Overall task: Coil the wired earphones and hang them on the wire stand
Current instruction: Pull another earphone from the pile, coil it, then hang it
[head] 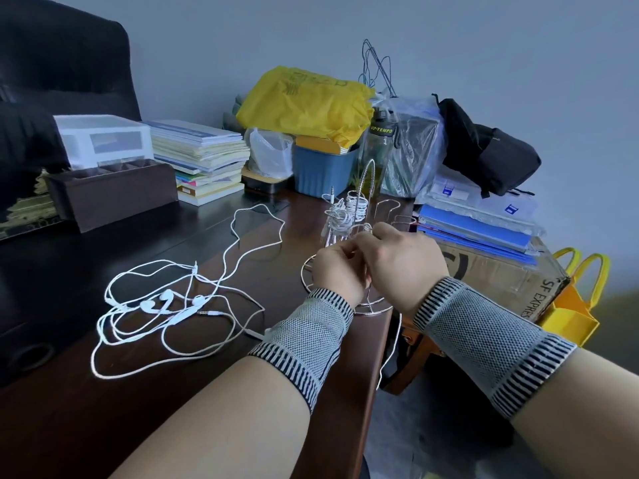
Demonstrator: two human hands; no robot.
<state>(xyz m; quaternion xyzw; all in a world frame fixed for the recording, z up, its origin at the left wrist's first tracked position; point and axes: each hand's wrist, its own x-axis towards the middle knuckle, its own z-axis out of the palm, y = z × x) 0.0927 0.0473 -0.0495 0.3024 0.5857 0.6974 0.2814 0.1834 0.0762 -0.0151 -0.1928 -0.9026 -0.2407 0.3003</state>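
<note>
A silver wire stand [367, 183] rises on the dark table near its right edge, with two coiled white earphones [347, 210] hung on its arms. My left hand [337, 273] and my right hand [401, 266] meet just in front of the stand, fingers curled around a white earphone cord. One strand of that cord [392, 350] dangles below my right wrist over the table edge. A loose tangle of white earphones [166, 305] lies on the table to the left, apart from both hands.
Behind the stand sit a blue bin [320, 171], a yellow bag [304, 103], a bottle [378, 146] and stacked books [204, 160]. A brown organiser box [114, 195] is at back left. A cardboard box [501, 274] with blue folders crowds the right.
</note>
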